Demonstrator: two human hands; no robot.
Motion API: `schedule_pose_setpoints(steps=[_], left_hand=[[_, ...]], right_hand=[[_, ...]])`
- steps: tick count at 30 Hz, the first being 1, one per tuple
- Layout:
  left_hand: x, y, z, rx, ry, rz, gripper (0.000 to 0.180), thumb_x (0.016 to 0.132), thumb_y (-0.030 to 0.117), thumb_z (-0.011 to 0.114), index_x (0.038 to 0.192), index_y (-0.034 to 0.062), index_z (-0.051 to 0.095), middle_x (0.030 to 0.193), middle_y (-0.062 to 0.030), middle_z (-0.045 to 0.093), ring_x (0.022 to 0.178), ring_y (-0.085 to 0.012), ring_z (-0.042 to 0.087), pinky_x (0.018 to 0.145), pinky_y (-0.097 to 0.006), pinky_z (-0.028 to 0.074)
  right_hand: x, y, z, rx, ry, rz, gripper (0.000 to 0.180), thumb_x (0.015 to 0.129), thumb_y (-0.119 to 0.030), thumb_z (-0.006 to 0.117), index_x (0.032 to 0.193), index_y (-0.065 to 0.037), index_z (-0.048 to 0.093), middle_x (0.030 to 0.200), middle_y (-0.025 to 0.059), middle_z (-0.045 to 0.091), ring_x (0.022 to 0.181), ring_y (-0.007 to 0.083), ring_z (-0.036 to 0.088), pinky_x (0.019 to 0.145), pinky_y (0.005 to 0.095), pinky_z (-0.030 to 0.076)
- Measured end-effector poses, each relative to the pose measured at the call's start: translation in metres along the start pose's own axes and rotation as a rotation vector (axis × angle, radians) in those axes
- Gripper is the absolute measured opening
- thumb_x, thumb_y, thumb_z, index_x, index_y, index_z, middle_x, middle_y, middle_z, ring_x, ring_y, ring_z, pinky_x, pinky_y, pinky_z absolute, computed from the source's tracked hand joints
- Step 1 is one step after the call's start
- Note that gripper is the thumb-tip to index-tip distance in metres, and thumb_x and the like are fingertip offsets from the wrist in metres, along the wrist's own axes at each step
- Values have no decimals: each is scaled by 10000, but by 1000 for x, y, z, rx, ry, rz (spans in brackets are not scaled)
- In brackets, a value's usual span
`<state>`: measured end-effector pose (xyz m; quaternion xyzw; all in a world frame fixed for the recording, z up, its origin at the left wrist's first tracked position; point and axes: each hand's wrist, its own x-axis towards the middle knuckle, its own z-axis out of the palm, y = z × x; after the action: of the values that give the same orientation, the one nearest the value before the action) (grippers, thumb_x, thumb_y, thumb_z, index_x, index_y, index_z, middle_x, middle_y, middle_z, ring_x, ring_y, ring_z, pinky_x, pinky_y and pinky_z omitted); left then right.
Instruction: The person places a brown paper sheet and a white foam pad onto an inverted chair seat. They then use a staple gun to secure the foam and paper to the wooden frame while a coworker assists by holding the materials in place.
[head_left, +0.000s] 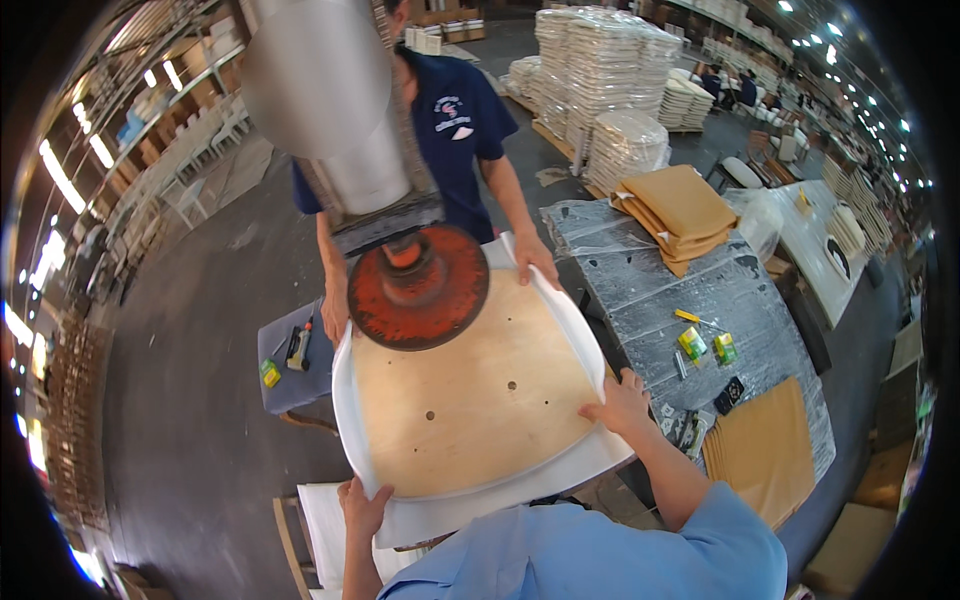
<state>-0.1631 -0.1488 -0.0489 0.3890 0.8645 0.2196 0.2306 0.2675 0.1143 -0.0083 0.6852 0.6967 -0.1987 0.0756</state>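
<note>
A plywood seat board with small holes lies on white upholstery material that wraps up around its edges. My left hand grips the near left edge of the white material. My right hand rests flat on the board's right edge, pressing it down. A round orange press disc under a grey metal column hangs over the far part of the board. Across from me a co-worker in a dark blue shirt holds the far edge with one hand and the left edge with the other hand.
To the right stands a table covered in plastic film, carrying tan foam sheets, small yellow-green boxes and a brown sheet. A small grey stool-top with tools is at the left. Wrapped stacks fill the background.
</note>
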Motion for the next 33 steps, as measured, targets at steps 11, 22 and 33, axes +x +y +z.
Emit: schedule_pose_setpoints(steps=[11,22,33], left_hand=[[0,0,-7,-885,-42,-338,215,990,137,707,1145,-12,699,978,-98,728,851,-178,690,726,-342,580],[7,-26,-11,-1152,-204,-478,213,996,36,625,1203,7,663,1020,-95,743,863,-209,734,769,-352,636],[29,-9,2,-989,-163,-447,376,1041,277,704,1178,-73,677,1003,-123,763,841,-218,748,733,-370,629]], right_hand=[[17,51,18,469,108,-176,554,925,-481,754,1268,-48,703,1049,181,677,1017,312,677,890,416,537],[43,96,32,1067,-258,-21,310,995,-224,707,1191,15,737,962,75,739,775,148,675,648,317,546],[47,77,24,1005,-406,170,571,967,-345,742,1270,134,670,1046,217,760,858,248,766,693,390,607]])
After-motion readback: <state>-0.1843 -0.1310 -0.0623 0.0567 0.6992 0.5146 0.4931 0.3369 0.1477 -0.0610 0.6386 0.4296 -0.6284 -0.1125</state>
